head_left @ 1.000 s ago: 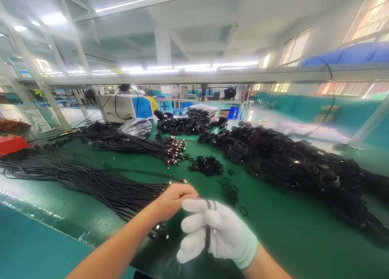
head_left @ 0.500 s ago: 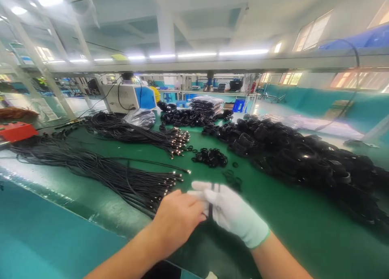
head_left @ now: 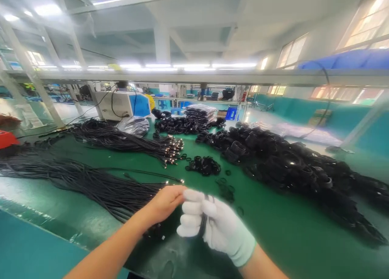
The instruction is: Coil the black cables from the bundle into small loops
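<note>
Head view, and the black strip (head_left: 202, 225) is down at the lower middle, running across the palm side of the gloved right hand (head_left: 219, 226); both its ends are out of sight, so whether it's one strand or several, I can't tell. That right hand is half curled, thumb folded over, strip caught between thumb and fingers. Up against the glove comes the bare left hand (head_left: 167, 200), fingers bent, tips lost behind the white fingertips; what it grips, if anything, can't be told.

Just beside the left wrist, the near cable bundle (head_left: 100, 185) has its connector ends partly covered by hand and forearm, its far end cut off at the frame's left edge. Beyond the hands sits a small pile of black rings (head_left: 204, 165), a few paler loops blurring into the green tabletop (head_left: 273, 234). Over to the right, a big heap of black coils (head_left: 282, 161), too dark to separate piece by piece. Far left, a red object (head_left: 7, 139), sliced by the frame.
</note>
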`<action>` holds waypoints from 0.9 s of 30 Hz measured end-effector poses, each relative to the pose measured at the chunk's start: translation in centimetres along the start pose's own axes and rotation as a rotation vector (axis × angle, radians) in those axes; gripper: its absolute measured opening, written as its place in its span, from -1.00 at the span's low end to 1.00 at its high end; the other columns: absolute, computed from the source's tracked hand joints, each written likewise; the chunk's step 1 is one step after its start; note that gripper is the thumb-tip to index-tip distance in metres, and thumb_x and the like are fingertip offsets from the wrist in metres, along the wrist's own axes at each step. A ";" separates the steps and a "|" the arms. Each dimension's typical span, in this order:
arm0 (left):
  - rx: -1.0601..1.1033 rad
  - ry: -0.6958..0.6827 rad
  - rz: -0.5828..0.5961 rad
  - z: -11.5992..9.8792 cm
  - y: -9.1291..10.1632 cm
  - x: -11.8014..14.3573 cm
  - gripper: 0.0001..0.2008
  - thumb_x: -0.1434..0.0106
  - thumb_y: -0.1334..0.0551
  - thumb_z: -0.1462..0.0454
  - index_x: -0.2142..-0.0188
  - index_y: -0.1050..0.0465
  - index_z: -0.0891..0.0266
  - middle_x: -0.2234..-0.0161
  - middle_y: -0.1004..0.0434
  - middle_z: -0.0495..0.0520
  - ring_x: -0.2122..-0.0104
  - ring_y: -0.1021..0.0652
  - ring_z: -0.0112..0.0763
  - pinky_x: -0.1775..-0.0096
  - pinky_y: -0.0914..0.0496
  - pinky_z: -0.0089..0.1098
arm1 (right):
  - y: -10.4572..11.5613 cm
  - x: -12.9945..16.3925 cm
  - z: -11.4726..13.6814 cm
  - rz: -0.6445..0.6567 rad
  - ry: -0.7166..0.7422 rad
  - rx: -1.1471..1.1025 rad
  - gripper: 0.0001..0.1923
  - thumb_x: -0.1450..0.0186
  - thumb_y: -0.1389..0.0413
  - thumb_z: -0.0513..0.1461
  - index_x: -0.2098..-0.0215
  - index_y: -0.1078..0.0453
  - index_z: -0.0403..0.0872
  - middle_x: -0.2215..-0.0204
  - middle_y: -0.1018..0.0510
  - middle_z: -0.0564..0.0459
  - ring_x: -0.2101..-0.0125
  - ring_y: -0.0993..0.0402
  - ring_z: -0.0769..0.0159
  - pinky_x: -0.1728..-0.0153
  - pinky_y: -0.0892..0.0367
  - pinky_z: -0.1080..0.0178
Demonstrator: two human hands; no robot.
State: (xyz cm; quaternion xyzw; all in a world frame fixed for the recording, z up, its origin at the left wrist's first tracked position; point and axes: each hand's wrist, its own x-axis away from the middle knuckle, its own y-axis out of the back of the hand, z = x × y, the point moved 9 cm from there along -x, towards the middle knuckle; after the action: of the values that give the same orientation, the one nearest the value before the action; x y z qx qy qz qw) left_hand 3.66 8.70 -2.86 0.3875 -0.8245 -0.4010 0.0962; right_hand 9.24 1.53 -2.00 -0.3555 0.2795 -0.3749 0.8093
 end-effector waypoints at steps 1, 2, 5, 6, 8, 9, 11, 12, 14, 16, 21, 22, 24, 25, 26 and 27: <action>-0.093 0.018 -0.028 0.5 0.2 0.3 -0.73 -0.31 0.00 0.25 0.33 -0.46 0.23 0.37 -0.50 0.02 0.35 -0.46 -0.38 0.29 -0.29 -0.41 | 0.2 0.0 1.1 -0.029 0.058 -0.002 -0.64 -0.14 -0.22 -0.13 0.17 -0.29 -0.12 0.52 -0.14 0.21 0.51 -0.15 0.48 0.36 -0.23 0.24; -0.186 0.034 -0.053 0.7 0.4 0.7 -0.73 -0.31 0.01 0.25 0.34 -0.45 0.22 0.37 -0.48 0.02 0.35 -0.45 -0.37 0.29 -0.27 -0.39 | 0.5 0.0 2.1 -0.064 0.106 -0.008 -0.66 -0.15 -0.21 -0.14 0.17 -0.29 -0.11 0.52 -0.17 0.20 0.51 -0.16 0.47 0.35 -0.24 0.23; -0.420 0.036 -0.072 -0.8 -0.3 2.3 -0.72 -0.34 0.05 0.25 0.35 -0.41 0.19 0.39 -0.46 0.01 0.38 -0.43 -0.37 0.30 -0.23 -0.38 | 1.7 0.3 4.1 -0.174 0.186 0.047 -0.70 -0.17 -0.19 -0.15 0.17 -0.31 -0.08 0.48 -0.31 0.14 0.47 -0.26 0.41 0.28 -0.28 0.16; -0.482 0.017 -0.071 -1.8 -0.9 2.9 -0.72 -0.34 0.05 0.25 0.36 -0.39 0.19 0.41 -0.45 0.00 0.41 -0.42 -0.38 0.32 -0.21 -0.38 | 2.1 0.3 4.4 -0.210 0.197 0.070 -0.70 -0.18 -0.19 -0.14 0.17 -0.32 -0.08 0.46 -0.36 0.12 0.45 -0.30 0.38 0.25 -0.28 0.12; -0.558 -0.043 -0.077 -4.0 -2.2 3.7 -0.74 -0.33 0.04 0.28 0.39 -0.37 0.19 0.44 -0.44 -0.01 0.45 -0.41 -0.40 0.34 -0.19 -0.38 | 3.2 0.5 4.3 -0.279 0.199 0.108 -0.68 -0.18 -0.19 -0.14 0.15 -0.32 -0.09 0.39 -0.45 0.05 0.40 -0.38 0.32 0.20 -0.28 0.07; -0.578 -0.076 -0.079 -4.9 -2.8 4.0 -0.75 -0.32 0.03 0.30 0.41 -0.36 0.20 0.45 -0.45 -0.01 0.46 -0.40 -0.40 0.35 -0.18 -0.37 | 3.7 0.6 4.1 -0.314 0.193 0.127 -0.67 -0.17 -0.19 -0.14 0.13 -0.32 -0.09 0.35 -0.47 0.02 0.36 -0.41 0.29 0.17 -0.28 0.05; -0.616 -0.140 -0.068 -6.2 -3.7 4.2 -0.77 -0.30 -0.01 0.33 0.45 -0.35 0.22 0.47 -0.45 -0.01 0.50 -0.39 -0.41 0.39 -0.16 -0.37 | 4.7 0.8 3.1 -0.383 0.156 0.176 -0.64 -0.17 -0.20 -0.16 0.11 -0.32 -0.12 0.27 -0.51 -0.05 0.29 -0.45 0.24 0.14 -0.28 0.05; -0.632 -0.172 -0.058 -6.6 -3.7 4.2 -0.79 -0.28 -0.04 0.33 0.47 -0.35 0.22 0.48 -0.45 -0.02 0.51 -0.39 -0.41 0.41 -0.15 -0.36 | 5.1 0.9 2.4 -0.408 0.123 0.211 -0.63 -0.17 -0.21 -0.17 0.10 -0.32 -0.14 0.25 -0.51 -0.08 0.28 -0.47 0.23 0.14 -0.28 0.06; -0.637 -0.226 -0.056 -7.1 -2.7 4.2 -0.83 -0.26 -0.13 0.27 0.45 -0.38 0.22 0.48 -0.46 -0.03 0.50 -0.40 -0.42 0.42 -0.14 -0.37 | 5.2 1.0 0.6 -0.388 0.016 0.267 -0.64 -0.17 -0.20 -0.20 0.09 -0.33 -0.18 0.26 -0.53 -0.12 0.29 -0.47 0.23 0.17 -0.29 0.10; -0.585 -0.253 -0.069 -7.2 -0.5 4.1 -0.84 -0.20 -0.22 0.18 0.43 -0.42 0.21 0.47 -0.47 -0.04 0.44 -0.42 -0.41 0.38 -0.17 -0.38 | 4.0 0.8 -1.5 -0.267 -0.113 0.252 -0.66 -0.19 -0.19 -0.23 0.10 -0.33 -0.21 0.31 -0.52 -0.10 0.33 -0.46 0.27 0.21 -0.30 0.13; -0.083 -0.124 0.041 -4.8 2.3 3.2 -0.91 -0.09 -0.31 0.24 0.39 -0.49 0.21 0.40 -0.50 -0.08 0.37 -0.45 -0.48 0.31 -0.28 -0.49 | 0.5 1.1 -5.7 -0.036 -0.367 -0.055 -0.73 -0.14 -0.23 -0.23 0.27 -0.30 -0.21 0.44 -0.37 0.03 0.45 -0.32 0.39 0.32 -0.28 0.19; 0.049 -0.080 0.071 -3.9 1.9 3.1 -0.90 -0.08 -0.31 0.26 0.39 -0.49 0.24 0.40 -0.51 -0.06 0.38 -0.46 -0.48 0.32 -0.30 -0.51 | 0.2 1.2 -6.3 -0.028 -0.404 -0.123 -0.74 -0.12 -0.24 -0.25 0.33 -0.27 -0.19 0.48 -0.32 0.08 0.48 -0.27 0.43 0.35 -0.25 0.23; 0.244 0.003 0.101 -2.2 0.8 2.8 -0.89 -0.10 -0.28 0.27 0.39 -0.49 0.29 0.40 -0.52 -0.03 0.38 -0.48 -0.47 0.33 -0.34 -0.52 | 0.0 1.2 -7.0 -0.031 -0.437 -0.230 -0.74 -0.09 -0.25 -0.29 0.40 -0.21 -0.15 0.53 -0.22 0.15 0.52 -0.19 0.48 0.40 -0.20 0.29; 0.291 0.033 0.104 -1.5 0.2 2.7 -0.88 -0.14 -0.23 0.28 0.38 -0.49 0.31 0.40 -0.52 -0.01 0.37 -0.49 -0.47 0.32 -0.35 -0.51 | 0.1 1.1 -7.1 -0.042 -0.424 -0.256 -0.74 -0.09 -0.24 -0.32 0.39 -0.20 -0.14 0.53 -0.19 0.17 0.52 -0.17 0.49 0.40 -0.19 0.30; 0.300 0.058 0.099 -0.9 -0.1 2.5 -0.85 -0.18 -0.18 0.28 0.36 -0.49 0.32 0.38 -0.53 0.00 0.36 -0.49 -0.46 0.31 -0.35 -0.51 | 0.3 0.9 -6.8 -0.055 -0.391 -0.266 -0.74 -0.09 -0.24 -0.33 0.37 -0.21 -0.14 0.54 -0.18 0.18 0.53 -0.17 0.49 0.40 -0.19 0.30; 0.286 0.074 0.095 -0.5 -0.3 2.5 -0.82 -0.21 -0.12 0.29 0.36 -0.48 0.32 0.38 -0.53 0.01 0.36 -0.48 -0.46 0.32 -0.35 -0.50 | 0.5 0.6 -6.3 -0.065 -0.335 -0.260 -0.74 -0.08 -0.24 -0.33 0.34 -0.23 -0.14 0.54 -0.18 0.19 0.53 -0.17 0.50 0.39 -0.19 0.30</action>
State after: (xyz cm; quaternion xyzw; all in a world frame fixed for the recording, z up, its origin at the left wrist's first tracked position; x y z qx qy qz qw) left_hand 2.39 6.54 -3.18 0.3722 -0.8865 -0.2600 0.0894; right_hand 5.23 -1.05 -6.21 -0.5232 0.1752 -0.2974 0.7792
